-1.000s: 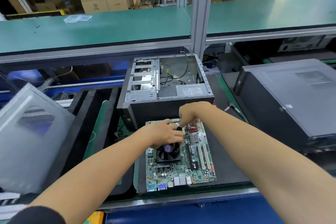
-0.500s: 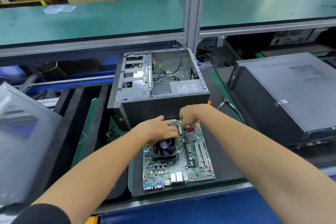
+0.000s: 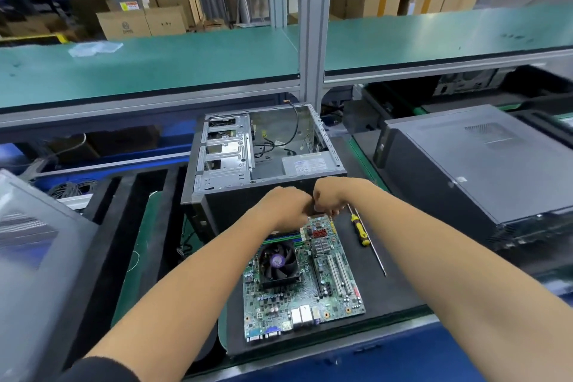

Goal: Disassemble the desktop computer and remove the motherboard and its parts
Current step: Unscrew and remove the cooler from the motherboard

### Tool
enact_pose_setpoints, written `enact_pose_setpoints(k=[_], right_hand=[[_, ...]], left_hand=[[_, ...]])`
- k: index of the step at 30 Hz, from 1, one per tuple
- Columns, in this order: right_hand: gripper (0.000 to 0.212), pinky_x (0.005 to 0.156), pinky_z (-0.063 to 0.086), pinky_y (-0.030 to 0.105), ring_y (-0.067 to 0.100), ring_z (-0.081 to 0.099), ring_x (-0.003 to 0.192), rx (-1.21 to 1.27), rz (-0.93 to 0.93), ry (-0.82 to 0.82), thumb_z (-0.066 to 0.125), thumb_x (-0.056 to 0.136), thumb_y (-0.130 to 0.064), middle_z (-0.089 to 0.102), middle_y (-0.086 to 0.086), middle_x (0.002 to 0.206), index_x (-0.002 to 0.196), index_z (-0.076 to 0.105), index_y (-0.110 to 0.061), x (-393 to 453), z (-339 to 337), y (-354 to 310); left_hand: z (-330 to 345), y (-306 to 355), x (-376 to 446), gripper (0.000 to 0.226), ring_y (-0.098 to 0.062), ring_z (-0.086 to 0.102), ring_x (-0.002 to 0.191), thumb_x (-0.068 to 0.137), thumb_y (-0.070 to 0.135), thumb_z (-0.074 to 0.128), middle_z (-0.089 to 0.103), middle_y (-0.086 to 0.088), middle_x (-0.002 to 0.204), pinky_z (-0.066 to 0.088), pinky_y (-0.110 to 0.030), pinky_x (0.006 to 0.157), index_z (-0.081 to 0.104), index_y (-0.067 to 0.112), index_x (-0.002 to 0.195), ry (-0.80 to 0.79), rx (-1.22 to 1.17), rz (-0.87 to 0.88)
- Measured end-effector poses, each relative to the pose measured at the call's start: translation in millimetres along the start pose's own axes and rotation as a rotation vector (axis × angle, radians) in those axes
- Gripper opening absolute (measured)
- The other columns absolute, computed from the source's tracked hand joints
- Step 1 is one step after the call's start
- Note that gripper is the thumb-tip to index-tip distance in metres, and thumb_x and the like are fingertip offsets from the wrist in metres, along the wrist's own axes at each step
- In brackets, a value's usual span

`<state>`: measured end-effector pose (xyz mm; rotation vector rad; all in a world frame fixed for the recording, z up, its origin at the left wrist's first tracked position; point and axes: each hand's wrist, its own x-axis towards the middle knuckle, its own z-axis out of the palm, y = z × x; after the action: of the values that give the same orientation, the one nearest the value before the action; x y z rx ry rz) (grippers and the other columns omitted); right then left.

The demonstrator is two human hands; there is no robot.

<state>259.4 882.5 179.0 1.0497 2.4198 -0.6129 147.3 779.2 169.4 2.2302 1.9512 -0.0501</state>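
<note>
In the head view, the green printed motherboard [image 3: 302, 282] with its black finned cooler fan [image 3: 278, 262] is laid flat on the black mat [image 3: 384, 288] near the front edge of the worktop, its long axis running away from the person toward the opened grey metal computer case [image 3: 263, 158] just behind it. Both hands are met over the board's far edge: the left hand [image 3: 286, 209] and the right hand [image 3: 330, 197] are curled with knuckles nearly touching, apparently pinched on a small part there, though what is held cannot be told. The long green memory sticks [image 3: 285, 237] are seen just below the left hand. A yellow-handled screwdriver [image 3: 361, 231] is lain right of the board. Compared with half a second ago, the hands are drawn closer together and raised farther toward the case.
</note>
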Motion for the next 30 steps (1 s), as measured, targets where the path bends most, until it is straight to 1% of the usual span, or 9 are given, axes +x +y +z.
enact_pose_setpoints(k=[1,3,7,10,14,20,24,27,30], right_hand=[[0.017,0.048,0.047,0.021,0.018,0.062,0.054,0.020,0.018,0.039,0.057,0.091,-0.014,0.068,0.007,0.069,0.078,0.064,-0.007,-3,-2,5],[0.019,0.049,0.049,0.022,0.021,0.064,0.058,0.043,0.062,0.113,0.054,0.089,-0.012,0.071,0.010,0.072,0.078,0.067,-0.004,-10,-4,20],[0.026,0.072,0.058,0.035,0.027,0.066,0.067,0.066,0.152,0.227,0.050,0.087,-0.011,0.073,0.018,0.076,0.072,0.068,0.001,-17,-7,57],[0.028,0.076,0.058,0.036,0.030,0.067,0.069,0.097,0.167,0.257,0.050,0.090,-0.013,0.072,0.021,0.076,0.072,0.066,0.001,-11,-10,84],[0.035,0.076,0.057,0.034,0.029,0.067,0.070,0.076,0.152,0.189,0.052,0.093,-0.020,0.073,0.019,0.077,0.079,0.073,0.005,4,-11,115],[0.017,0.067,0.057,0.036,0.030,0.065,0.064,0.002,0.095,0.090,0.054,0.083,-0.006,0.071,0.017,0.075,0.069,0.062,-0.003,33,-1,142],[0.025,0.047,0.042,0.025,0.026,0.056,0.054,-0.069,0.062,-0.001,0.052,0.085,-0.009,0.058,0.009,0.057,0.061,0.054,-0.009,46,14,148],[0.025,0.040,0.038,0.018,0.019,0.054,0.046,-0.062,0.038,-0.057,0.048,0.085,-0.007,0.055,0.006,0.052,0.061,0.056,-0.009,49,22,151],[0.024,0.044,0.044,0.021,0.020,0.056,0.046,-0.004,0.021,-0.119,0.044,0.087,-0.004,0.062,0.010,0.061,0.076,0.066,-0.001,53,27,153]], left_hand=[[0,3,4,0.005,-0.027,0.057,0.084,0.082,0.020,0.052,0.053,0.000,0.077,0.039,-0.033,0.063,0.052,0.017,0.079,0.016,-0.064,-0.041],[3,15,16,0.014,-0.028,0.060,0.087,0.083,0.020,0.051,0.064,-0.005,0.091,0.049,-0.036,0.068,0.062,0.014,0.090,0.044,-0.184,-0.090],[22,41,43,0.020,-0.029,0.061,0.084,0.083,0.017,0.051,0.065,-0.009,0.097,0.054,-0.042,0.074,0.063,0.010,0.096,0.011,-0.267,-0.118],[34,53,71,0.017,-0.031,0.060,0.081,0.082,0.016,0.050,0.063,-0.012,0.093,0.053,-0.042,0.070,0.061,0.006,0.091,-0.010,-0.307,-0.146],[52,67,107,0.015,-0.034,0.061,0.080,0.084,0.018,0.055,0.061,-0.011,0.080,0.047,-0.037,0.064,0.053,0.008,0.073,-0.066,-0.396,-0.208],[82,83,151,0.015,-0.034,0.062,0.086,0.084,0.019,0.059,0.066,-0.016,0.094,0.051,-0.039,0.071,0.057,0.005,0.084,-0.066,-0.462,-0.376],[103,87,166,0.030,-0.034,0.062,0.094,0.083,0.025,0.063,0.066,-0.015,0.105,0.052,-0.039,0.074,0.060,0.006,0.106,-0.081,-0.471,-0.483],[118,89,172,0.046,-0.037,0.060,0.104,0.082,0.030,0.067,0.062,-0.016,0.115,0.052,-0.042,0.082,0.052,0.003,0.117,-0.086,-0.492,-0.565],[122,90,176,0.044,-0.037,0.061,0.102,0.084,0.030,0.066,0.062,-0.017,0.114,0.052,-0.041,0.080,0.053,0.003,0.116,-0.079,-0.493,-0.592]])
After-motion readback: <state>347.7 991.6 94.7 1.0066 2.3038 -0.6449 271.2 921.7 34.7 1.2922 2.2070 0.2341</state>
